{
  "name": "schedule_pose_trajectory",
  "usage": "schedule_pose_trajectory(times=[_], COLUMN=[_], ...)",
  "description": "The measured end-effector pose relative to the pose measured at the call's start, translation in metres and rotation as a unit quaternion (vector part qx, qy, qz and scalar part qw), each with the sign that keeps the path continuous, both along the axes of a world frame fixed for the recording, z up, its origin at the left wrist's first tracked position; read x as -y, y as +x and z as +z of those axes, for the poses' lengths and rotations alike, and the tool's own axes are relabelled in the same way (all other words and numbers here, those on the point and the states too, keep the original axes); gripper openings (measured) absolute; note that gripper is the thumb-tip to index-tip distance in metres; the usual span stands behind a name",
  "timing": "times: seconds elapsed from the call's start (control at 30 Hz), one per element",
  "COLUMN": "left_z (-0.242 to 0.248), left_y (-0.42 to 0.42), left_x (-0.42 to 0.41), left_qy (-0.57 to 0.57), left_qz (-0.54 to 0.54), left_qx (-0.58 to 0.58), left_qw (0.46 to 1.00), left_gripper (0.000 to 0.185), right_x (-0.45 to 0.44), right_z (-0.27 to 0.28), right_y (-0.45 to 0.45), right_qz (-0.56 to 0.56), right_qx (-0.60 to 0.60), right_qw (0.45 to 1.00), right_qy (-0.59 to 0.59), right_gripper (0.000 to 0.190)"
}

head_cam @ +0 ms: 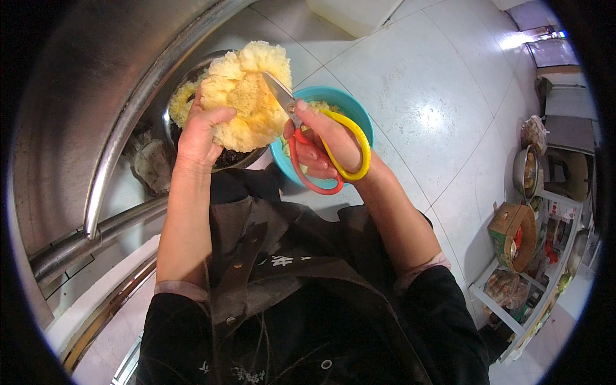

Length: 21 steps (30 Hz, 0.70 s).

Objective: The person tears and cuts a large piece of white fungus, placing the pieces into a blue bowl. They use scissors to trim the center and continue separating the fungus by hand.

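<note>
My left hand [204, 130] grips a pale yellow, frilly snow fungus [248, 96] by its left side, with the thumb on its face. In my right hand [320, 144] is a pair of scissors [356, 139] with one yellow and one red handle loop; the blades point up-left and their tips lie at the fungus. Below my right hand stands a turquoise basin [362, 107] with pale yellow pieces inside. Under the fungus is a metal bowl [255, 156] holding dark contents and another yellow fungus [182, 103], partly hidden by my left hand.
A stainless steel fixture with a curved metal tube [130, 96] stands close on the left. A whitish container [353, 14] is on the tiled floor ahead. On the right are a shelf rack [500, 298], a cardboard box [512, 236] and a metal bowl [527, 173].
</note>
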<state>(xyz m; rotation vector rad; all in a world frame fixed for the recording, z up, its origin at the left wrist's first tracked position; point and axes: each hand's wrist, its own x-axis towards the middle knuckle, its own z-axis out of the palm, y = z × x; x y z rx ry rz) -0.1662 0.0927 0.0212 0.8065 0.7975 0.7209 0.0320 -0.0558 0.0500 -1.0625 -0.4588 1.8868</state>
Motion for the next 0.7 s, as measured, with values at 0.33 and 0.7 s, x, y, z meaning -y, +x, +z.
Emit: schedule_pose_trajectory(times=[0.33,0.7], left_z=[-0.011,-0.003], left_y=[-0.005,-0.002], left_x=[-0.009,-0.003], left_qy=[-0.045,-0.011], left_qz=[0.019,0.012], left_qx=[0.008,-0.04], left_qw=[0.999,0.999], left_gripper=[0.068,0.075], right_x=[0.019,0.011], right_z=[-0.002,-0.009], right_y=[0.009,0.006], right_qz=[0.048,0.057], right_qx=[0.644,0.759], right_qw=[0.755,0.639], right_qy=[0.111,0.113], right_gripper=[0.053,0.059])
